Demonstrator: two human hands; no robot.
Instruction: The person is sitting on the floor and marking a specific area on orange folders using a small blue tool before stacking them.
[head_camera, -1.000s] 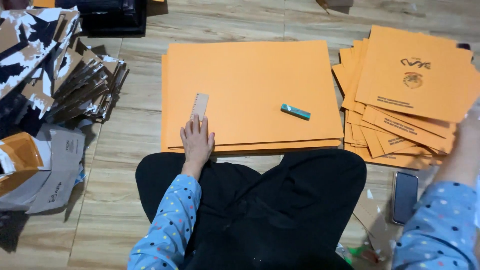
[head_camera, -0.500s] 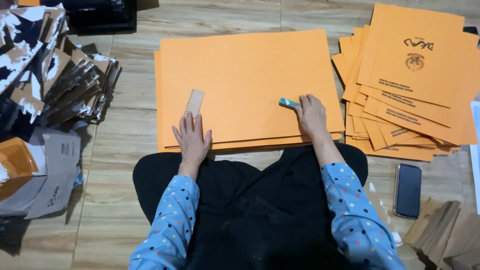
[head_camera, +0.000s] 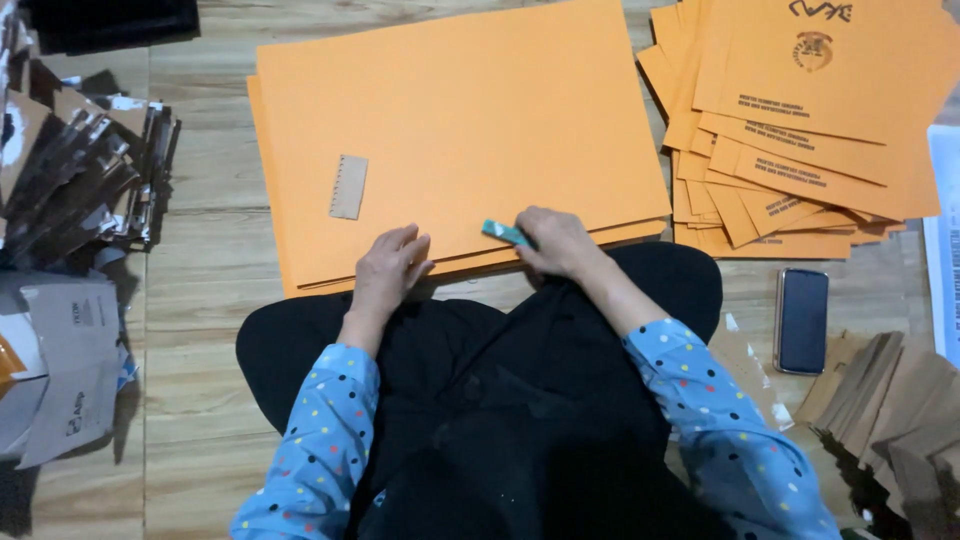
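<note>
Logged: my right hand (head_camera: 555, 243) pinched a small teal cutter (head_camera: 505, 233) at lower centre, left hand (head_camera: 390, 270) lay flat and empty on light, floppy orange sheets (head_camera: 460, 120), best lifted by an edge.

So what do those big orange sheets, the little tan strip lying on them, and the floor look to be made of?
The orange sheets look like thin matte card or heavy paper: flat, stacked, with crisp thin edges. The tan strip seems to be plain cardboard or thin wood, dull, with fine marks along one edge; which one is hard to tell. The floor looks like pale wood-grain planks, possibly laminate, with visible seams.
</note>
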